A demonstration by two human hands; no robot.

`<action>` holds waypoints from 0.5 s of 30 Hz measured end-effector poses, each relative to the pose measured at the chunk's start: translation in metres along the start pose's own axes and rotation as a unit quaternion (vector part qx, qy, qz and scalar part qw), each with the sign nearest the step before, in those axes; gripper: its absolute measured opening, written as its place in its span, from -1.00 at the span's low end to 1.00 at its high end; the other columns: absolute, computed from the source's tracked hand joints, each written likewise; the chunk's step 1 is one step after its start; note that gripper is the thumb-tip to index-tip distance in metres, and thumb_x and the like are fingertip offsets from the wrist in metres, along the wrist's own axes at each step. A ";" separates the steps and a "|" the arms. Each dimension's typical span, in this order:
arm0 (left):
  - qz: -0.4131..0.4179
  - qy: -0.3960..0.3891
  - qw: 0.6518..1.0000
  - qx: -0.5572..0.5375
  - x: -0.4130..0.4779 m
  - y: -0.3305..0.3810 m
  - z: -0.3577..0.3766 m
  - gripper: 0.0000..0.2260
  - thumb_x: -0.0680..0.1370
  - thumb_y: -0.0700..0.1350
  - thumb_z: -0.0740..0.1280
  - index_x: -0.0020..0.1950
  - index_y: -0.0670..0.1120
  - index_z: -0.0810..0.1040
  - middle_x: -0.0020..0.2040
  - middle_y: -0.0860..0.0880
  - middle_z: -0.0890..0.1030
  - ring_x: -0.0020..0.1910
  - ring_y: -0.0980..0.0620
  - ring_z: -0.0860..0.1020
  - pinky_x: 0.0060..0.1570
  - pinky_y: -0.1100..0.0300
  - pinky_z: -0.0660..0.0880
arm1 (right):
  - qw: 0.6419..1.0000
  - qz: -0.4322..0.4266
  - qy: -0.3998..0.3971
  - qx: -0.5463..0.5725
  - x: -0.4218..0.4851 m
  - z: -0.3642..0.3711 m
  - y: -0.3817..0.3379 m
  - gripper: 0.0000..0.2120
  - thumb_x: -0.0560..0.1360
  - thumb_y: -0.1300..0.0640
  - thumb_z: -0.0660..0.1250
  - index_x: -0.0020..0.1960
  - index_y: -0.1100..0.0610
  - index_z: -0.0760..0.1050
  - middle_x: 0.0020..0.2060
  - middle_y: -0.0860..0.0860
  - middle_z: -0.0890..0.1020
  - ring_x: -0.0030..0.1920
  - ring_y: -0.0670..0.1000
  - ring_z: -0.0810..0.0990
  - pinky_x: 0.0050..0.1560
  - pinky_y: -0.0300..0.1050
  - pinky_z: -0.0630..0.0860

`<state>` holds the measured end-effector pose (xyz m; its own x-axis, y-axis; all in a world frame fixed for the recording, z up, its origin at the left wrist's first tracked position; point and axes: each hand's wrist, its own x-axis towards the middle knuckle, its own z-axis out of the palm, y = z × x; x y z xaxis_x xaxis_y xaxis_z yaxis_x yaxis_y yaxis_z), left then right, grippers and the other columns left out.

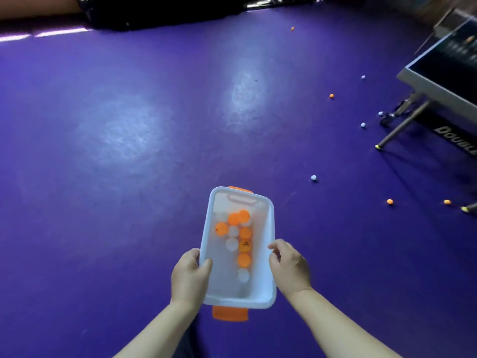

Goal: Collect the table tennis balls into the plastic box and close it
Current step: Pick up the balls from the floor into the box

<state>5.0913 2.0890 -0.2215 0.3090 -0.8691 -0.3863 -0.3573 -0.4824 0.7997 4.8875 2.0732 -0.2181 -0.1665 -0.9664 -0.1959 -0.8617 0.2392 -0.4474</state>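
Over purple floor (129,151), left hand (189,276) grips plastic box (240,303), right hand (290,267) curls at rim (grip unclear); we keep it level.

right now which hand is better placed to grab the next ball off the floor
Probably the right hand: the loose balls, such as the nearest white ball, lie on the floor to its side, and the left hand has a grip on the box rim, thumb inside.

balls (240,241) in the box (271,223), loose balls (313,177) on the floor (129,151) right of it, beside the table (449,58)
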 end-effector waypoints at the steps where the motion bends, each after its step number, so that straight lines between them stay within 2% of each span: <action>1: 0.006 -0.013 1.000 0.005 0.005 0.007 0.003 -0.90 0.47 -0.19 0.30 -0.25 -0.09 0.52 -0.27 -0.01 0.55 -0.31 0.08 0.47 -0.41 0.24 0.34 | 1.000 0.020 0.000 -0.005 0.002 -0.005 0.002 -0.79 0.48 0.23 0.18 0.06 0.08 0.50 -0.06 -0.04 0.60 -0.17 0.02 0.50 -0.24 -0.11 0.42; 3: 0.022 -0.046 0.998 0.023 0.025 0.024 0.008 -0.86 0.46 -0.18 0.30 -0.31 -0.09 0.46 -0.33 0.00 0.50 -0.37 0.09 0.42 -0.44 0.23 0.29 | 0.998 0.066 0.010 -0.006 0.010 -0.018 0.001 -0.80 0.49 0.20 0.17 0.06 0.05 0.49 -0.04 -0.08 0.59 -0.12 0.04 0.53 -0.21 -0.10 0.44; 6: 0.059 -0.085 0.993 0.064 0.059 0.048 0.011 -0.83 0.44 -0.16 0.30 -0.29 -0.21 0.42 -0.39 -0.03 0.41 -0.41 0.05 0.33 -0.42 0.17 0.23 | 0.992 0.120 0.027 0.003 0.024 -0.032 -0.007 -0.81 0.50 0.19 0.17 0.05 0.04 0.49 -0.01 -0.09 0.59 -0.09 0.05 0.54 -0.20 -0.11 0.46; 9: 0.110 -0.118 0.982 0.099 0.094 0.074 0.013 -0.78 0.43 -0.15 0.31 -0.33 -0.19 0.32 -0.42 -0.02 0.34 -0.42 0.03 0.29 -0.43 0.13 0.19 | 0.984 0.167 0.054 0.021 0.040 -0.041 -0.017 -0.83 0.50 0.19 0.19 0.03 0.04 0.50 0.01 -0.08 0.60 -0.08 0.07 0.55 -0.17 -0.08 0.50; 15: 0.152 -0.164 0.967 0.125 0.150 0.117 0.036 -0.78 0.42 -0.15 0.31 -0.33 -0.19 0.31 -0.43 -0.03 0.34 -0.42 0.02 0.29 -0.44 0.12 0.20 | 0.969 0.228 0.085 0.039 0.072 -0.048 -0.030 -0.83 0.51 0.18 0.19 0.04 0.03 0.49 0.03 -0.09 0.57 -0.05 0.03 0.55 -0.17 -0.12 0.46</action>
<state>5.0641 1.8983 -0.2024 -0.1255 -0.9427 -0.3091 -0.6020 -0.1753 0.7790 4.8781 1.9918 -0.1771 -0.6031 -0.7590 -0.2456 -0.6424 0.6446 -0.4145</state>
